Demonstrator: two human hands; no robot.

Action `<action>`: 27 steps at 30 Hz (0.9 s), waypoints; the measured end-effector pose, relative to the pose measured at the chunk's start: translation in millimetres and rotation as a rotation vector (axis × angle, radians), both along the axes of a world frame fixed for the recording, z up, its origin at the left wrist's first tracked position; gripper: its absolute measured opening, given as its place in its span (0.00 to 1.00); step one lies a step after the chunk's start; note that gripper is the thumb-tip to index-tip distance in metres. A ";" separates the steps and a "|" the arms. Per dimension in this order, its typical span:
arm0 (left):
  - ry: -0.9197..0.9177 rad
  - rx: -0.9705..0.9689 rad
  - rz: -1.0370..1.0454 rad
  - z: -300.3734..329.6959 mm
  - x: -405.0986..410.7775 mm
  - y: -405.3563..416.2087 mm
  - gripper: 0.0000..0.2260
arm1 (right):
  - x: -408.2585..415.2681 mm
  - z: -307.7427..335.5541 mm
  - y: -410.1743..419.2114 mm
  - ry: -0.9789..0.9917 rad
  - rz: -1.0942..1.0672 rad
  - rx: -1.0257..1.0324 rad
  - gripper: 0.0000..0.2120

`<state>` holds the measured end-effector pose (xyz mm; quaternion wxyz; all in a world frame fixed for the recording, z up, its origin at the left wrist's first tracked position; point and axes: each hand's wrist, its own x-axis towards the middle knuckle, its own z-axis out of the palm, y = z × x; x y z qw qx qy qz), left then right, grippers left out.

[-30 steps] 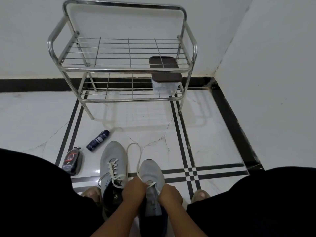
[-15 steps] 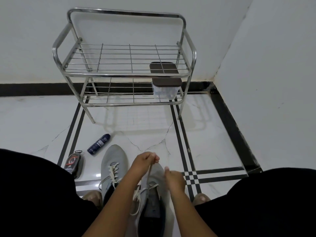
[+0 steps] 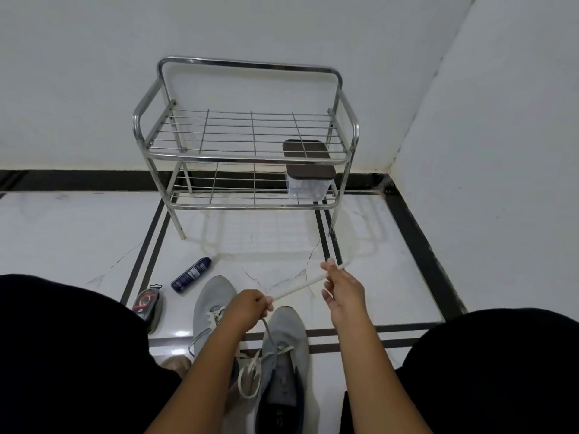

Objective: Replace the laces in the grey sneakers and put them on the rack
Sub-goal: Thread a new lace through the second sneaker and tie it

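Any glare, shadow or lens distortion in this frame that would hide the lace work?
Head view: wide-angle bending bows the black floor stripes and wall corner; a small glare patch sits on the glossy white tile beside the left grey sneaker; the steel wire rack casts a soft grid shadow; the white lace stretched between both hands stays sharp and readable.

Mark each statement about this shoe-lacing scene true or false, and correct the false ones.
1. Both hands hold a stretch of white lace between them. True: the left hand and right hand each pinch it.
2. Both grey sneakers sit on the rack. False: the left sneaker and right sneaker are on the floor.
3. A lidded clear box stands on the lower shelf of the rack. True.
4. The blue spray can stands upright. False: it lies on its side.
5. The top shelf holds a shoe brush. False: nothing rests on it.
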<state>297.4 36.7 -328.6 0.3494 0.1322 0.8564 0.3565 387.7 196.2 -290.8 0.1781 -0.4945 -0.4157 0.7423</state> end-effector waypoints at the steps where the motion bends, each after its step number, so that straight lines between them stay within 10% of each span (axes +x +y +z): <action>1: 0.002 -0.054 0.022 -7.3 -2.4 -6.4 0.14 | 2.1 3.8 3.0 0.008 -0.040 0.003 0.08; 12: 0.105 -0.472 0.381 -51.3 10.0 -52.0 0.13 | 12.9 29.3 15.2 -0.050 0.134 0.216 0.09; 21: 0.094 -0.445 0.591 -37.5 8.3 -54.9 0.12 | 9.2 37.7 19.1 -0.155 0.403 0.337 0.06; 24: 0.361 -0.255 0.442 -31.5 7.8 -33.6 0.16 | 2.0 38.7 2.6 -0.161 0.665 0.267 0.10; 27: 0.156 0.247 0.260 -15.6 4.5 -0.5 0.10 | -9.6 25.1 -15.5 -0.246 0.664 0.392 0.05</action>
